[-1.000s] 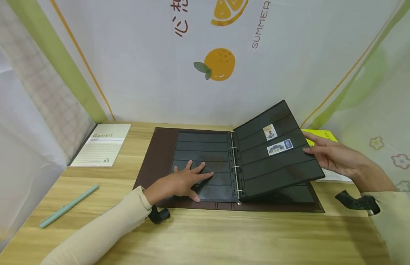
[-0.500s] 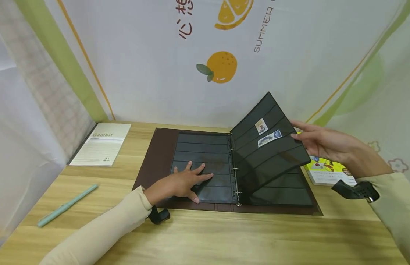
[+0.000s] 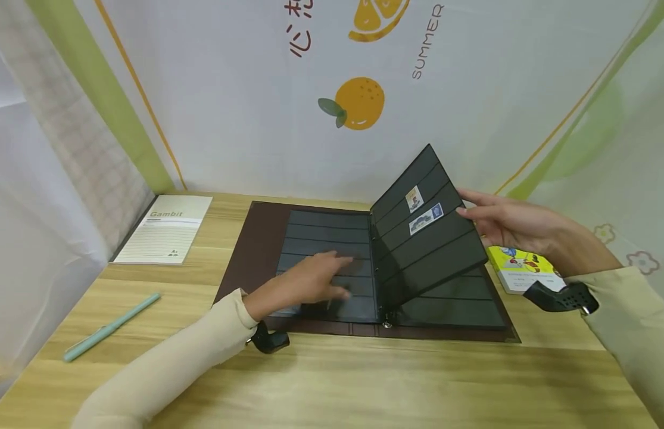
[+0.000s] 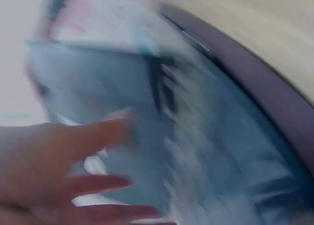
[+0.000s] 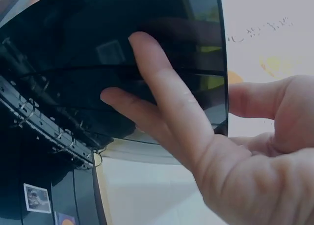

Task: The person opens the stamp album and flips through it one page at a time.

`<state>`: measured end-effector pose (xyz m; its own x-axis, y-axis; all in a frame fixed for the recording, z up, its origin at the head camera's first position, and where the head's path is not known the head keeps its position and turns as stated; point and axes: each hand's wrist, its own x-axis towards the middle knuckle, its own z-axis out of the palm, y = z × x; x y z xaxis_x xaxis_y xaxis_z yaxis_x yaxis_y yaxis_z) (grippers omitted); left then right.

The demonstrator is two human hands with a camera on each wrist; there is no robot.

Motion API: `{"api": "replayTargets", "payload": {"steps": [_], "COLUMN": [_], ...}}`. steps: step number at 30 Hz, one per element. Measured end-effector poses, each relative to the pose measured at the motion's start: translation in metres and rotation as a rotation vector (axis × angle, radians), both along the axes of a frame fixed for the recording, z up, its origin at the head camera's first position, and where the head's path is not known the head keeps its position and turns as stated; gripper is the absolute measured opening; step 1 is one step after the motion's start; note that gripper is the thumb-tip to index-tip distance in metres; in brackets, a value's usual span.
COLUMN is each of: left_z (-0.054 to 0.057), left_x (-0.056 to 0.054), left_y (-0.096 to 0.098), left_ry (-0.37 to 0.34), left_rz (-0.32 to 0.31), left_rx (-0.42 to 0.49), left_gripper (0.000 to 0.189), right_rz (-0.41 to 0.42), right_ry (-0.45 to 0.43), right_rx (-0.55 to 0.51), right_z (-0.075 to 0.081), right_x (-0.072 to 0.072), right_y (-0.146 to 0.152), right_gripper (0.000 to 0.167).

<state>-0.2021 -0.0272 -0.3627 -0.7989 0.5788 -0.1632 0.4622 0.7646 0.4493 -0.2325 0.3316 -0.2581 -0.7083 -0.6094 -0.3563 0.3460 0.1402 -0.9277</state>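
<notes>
A brown ring-bound stamp album [image 3: 248,244] lies spread on the table. My right hand [image 3: 516,223] pinches the outer edge of a black stockbook page [image 3: 433,256], raised at a slant from the rings. Two stamps show on it, a small upright one [image 3: 414,199] and a wider bluish one [image 3: 426,218]. In the right wrist view, fingers lie along the page's underside, and another stamp [image 5: 37,198] shows beyond the metal rings [image 5: 64,139]. My left hand [image 3: 310,280], fingers loosely extended, is over the flat left page [image 3: 332,235]; the left wrist view is blurred.
A white notepad [image 3: 168,229] lies at the back left, with a teal pen [image 3: 112,328] in front of it. At the right, a yellow-and-white book [image 3: 524,271] sits beneath the right forearm. A printed white curtain [image 3: 246,119] hangs behind the table.
My right hand has drawn the page up and leftward, steepening it and uncovering more of the page below. My left hand, earlier spread flat on the left page, has lifted and shifted slightly right.
</notes>
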Motion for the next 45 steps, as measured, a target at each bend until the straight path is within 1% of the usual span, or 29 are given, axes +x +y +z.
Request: {"api": "replayTargets", "payload": {"steps": [1,3,4,5,6,8,10,11,13,15,17,20,24,26,28,30,32,35,38,41,42,45], "left_z": [0.011,0.035,0.048,0.061,0.073,0.091,0.104,0.108,0.112,0.114,0.114,0.115,0.118,0.118,0.118,0.116,0.111,0.097,0.077,0.052,0.043,0.018], "left_x": [0.002,0.007,0.010,0.013,0.016,0.020,0.023,0.023,0.024,0.024,0.024,0.023,0.021,0.019,0.016,0.015,0.012,0.010,0.010,0.006,0.005,0.000], "left_y": [0.010,0.032,0.044,0.054,0.064,0.078,0.087,0.090,0.092,0.091,0.089,0.082,0.067,0.058,0.045,0.029,0.011,-0.019,-0.047,-0.069,-0.074,-0.087], "left_ry": [-0.008,-0.029,-0.047,-0.059,-0.060,-0.053,-0.042,-0.030,-0.009,-0.004,-0.030,-0.104,-0.184,-0.208,-0.245,-0.257,-0.244,-0.189,-0.179,-0.243,-0.270,-0.321], "left_rz": [0.004,0.003,0.010,0.017,0.016,-0.002,-0.020,-0.032,-0.046,-0.042,-0.030,0.004,0.052,0.097,0.151,0.215,0.270,0.343,0.405,0.454,0.473,0.531], "left_rx": [0.097,0.264,0.319,0.359,0.378,0.382,0.369,0.360,0.348,0.349,0.365,0.407,0.478,0.514,0.555,0.582,0.573,0.513,0.466,0.478,0.482,0.457], "left_gripper": [0.069,0.060,0.059,0.059,0.060,0.058,0.054,0.050,0.045,0.041,0.039,0.031,0.029,0.030,0.034,0.043,0.052,0.058,0.061,0.064,0.065,0.066], "right_rz": [-0.003,-0.003,0.000,0.001,-0.004,-0.006,0.003,0.005,0.001,0.001,0.003,0.017,0.057,0.092,0.138,0.177,0.190,0.168,0.143,0.145,0.146,0.147], "right_ry": [0.010,0.045,0.062,0.082,0.098,0.116,0.125,0.127,0.129,0.138,0.136,0.139,0.145,0.157,0.204,0.270,0.360,0.487,0.589,0.677,0.701,0.741], "right_rx": [0.016,0.065,0.094,0.128,0.160,0.215,0.237,0.240,0.248,0.257,0.261,0.246,0.160,0.119,0.124,0.165,0.264,0.449,0.658,0.798,0.824,0.872], "right_z": [0.001,0.005,0.007,0.009,0.011,0.014,0.017,0.018,0.021,0.024,0.024,0.024,0.025,0.024,0.021,0.016,0.008,-0.010,-0.033,-0.061,-0.069,-0.092], "right_x": [0.000,0.000,0.000,0.001,0.001,0.003,0.004,0.005,0.007,0.009,0.011,0.013,0.015,0.016,0.017,0.018,0.018,0.021,0.028,0.035,0.037,0.041], "right_y": [-0.002,-0.007,-0.010,-0.013,-0.017,-0.026,-0.033,-0.037,-0.043,-0.049,-0.053,-0.061,-0.072,-0.074,-0.072,-0.065,-0.055,-0.038,-0.023,-0.011,-0.008,-0.005], "right_gripper": [0.083,0.083,0.082,0.082,0.081,0.082,0.083,0.083,0.083,0.083,0.083,0.085,0.081,0.075,0.068,0.062,0.059,0.061,0.066,0.071,0.072,0.077]}}
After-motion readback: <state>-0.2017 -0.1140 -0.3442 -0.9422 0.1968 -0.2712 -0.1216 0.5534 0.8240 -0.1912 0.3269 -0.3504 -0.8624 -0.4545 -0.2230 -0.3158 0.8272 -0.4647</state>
